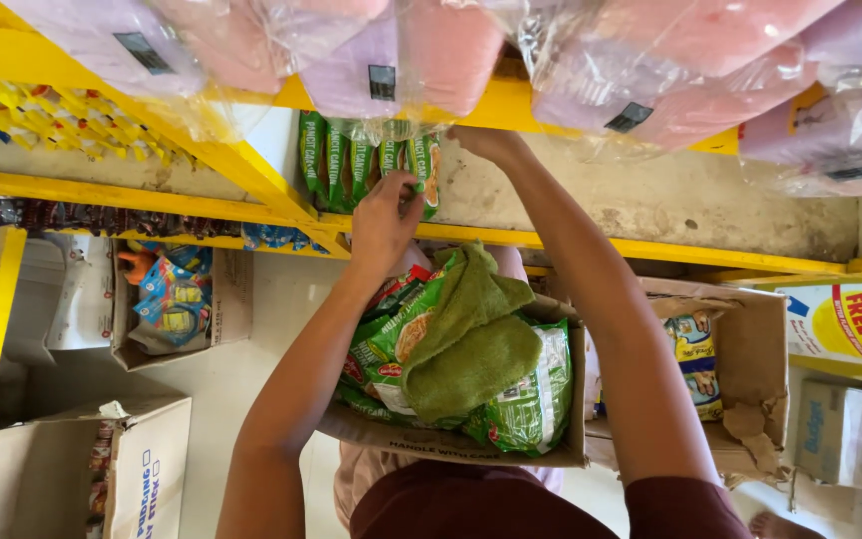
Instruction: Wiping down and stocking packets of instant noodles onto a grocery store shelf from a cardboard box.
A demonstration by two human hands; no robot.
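My left hand (383, 222) grips the lower edge of a green noodle packet (421, 165) standing in a row of like packets (336, 160) on the yellow shelf (650, 248). My right hand (486, 143) reaches up behind that row, its fingers partly hidden by the packets and by clear plastic wrap. Below my arms a cardboard box (451, 444) rests against my lap, filled with more green noodle packets (531, 399). A green cloth (461, 339) lies draped over them.
Pink and lilac bundles in clear plastic (650, 60) hang from the upper shelf. An open carton with a snack packet (740, 369) is at right, a carton of small colourful packets (172, 299) at left, another box (102, 479) at bottom left.
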